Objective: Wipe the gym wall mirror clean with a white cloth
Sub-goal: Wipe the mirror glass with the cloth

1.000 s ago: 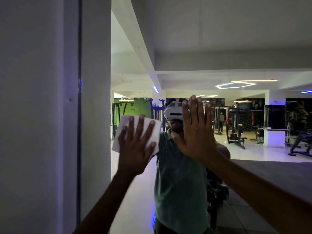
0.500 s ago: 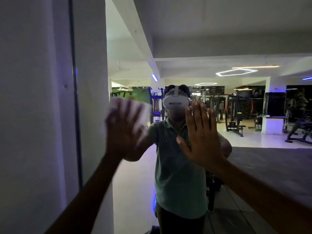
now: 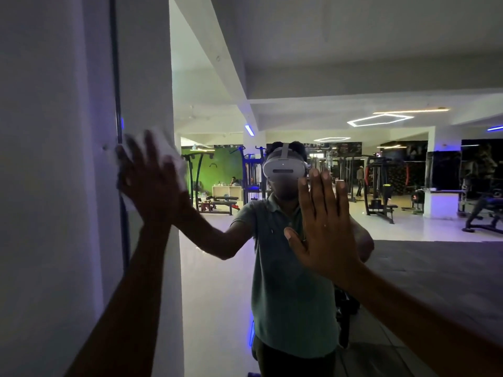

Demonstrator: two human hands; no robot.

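Observation:
The wall mirror [image 3: 408,268] fills most of the head view and reflects a gym hall and a person in a green shirt with a headset. My left hand [image 3: 149,183] presses a white cloth [image 3: 166,148] flat against the glass near the mirror's left edge, fingers spread; hand and cloth are blurred. Only the cloth's upper part shows past my fingers. My right hand [image 3: 324,227] lies flat on the mirror at centre, fingers straight and together, holding nothing.
A white wall [image 3: 49,186] runs along the left, meeting the mirror at a dark vertical frame strip [image 3: 115,77]. Weight machines, benches and ceiling lights appear only as reflections in the glass.
My left hand has slid the cloth leftwards across the glass, from beside the reflected person to the mirror's left edge. My right hand has stayed flat on the mirror.

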